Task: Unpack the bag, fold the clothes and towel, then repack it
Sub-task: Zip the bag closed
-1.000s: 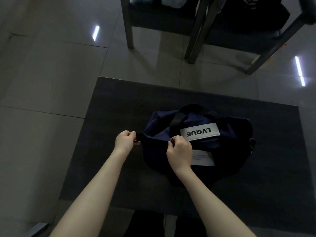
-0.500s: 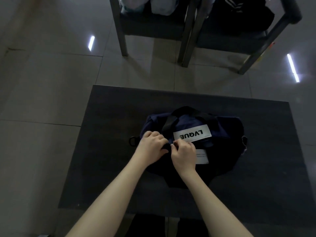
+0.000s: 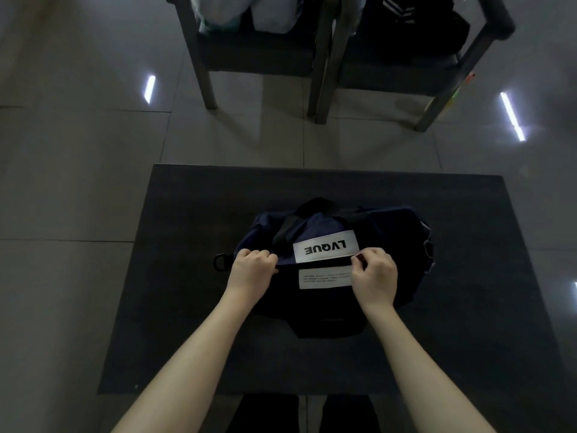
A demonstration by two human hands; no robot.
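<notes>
A dark navy duffel bag (image 3: 384, 232) with a white LVQUE label lies on the dark table (image 3: 187, 307). My left hand (image 3: 251, 271) grips the bag's fabric at the left end of the zipper line. Further right along that line, beside the white label, my right hand (image 3: 374, 275) pinches something small between thumb and fingertips, apparently the zipper pull. A dark gap runs between the two hands. The bag's contents are hidden.
Two chairs stand on the tiled floor beyond the table: the left chair (image 3: 249, 57) holds pale cloth items, the right chair (image 3: 406, 57) holds dark ones. A black ring (image 3: 222, 262) hangs off the bag's left end. My legs show below the table's near edge.
My right hand has slid to the right along the zipper line, opening a dark gap. My left hand shifted from the bag's left end strap onto the fabric near the zipper's start.
</notes>
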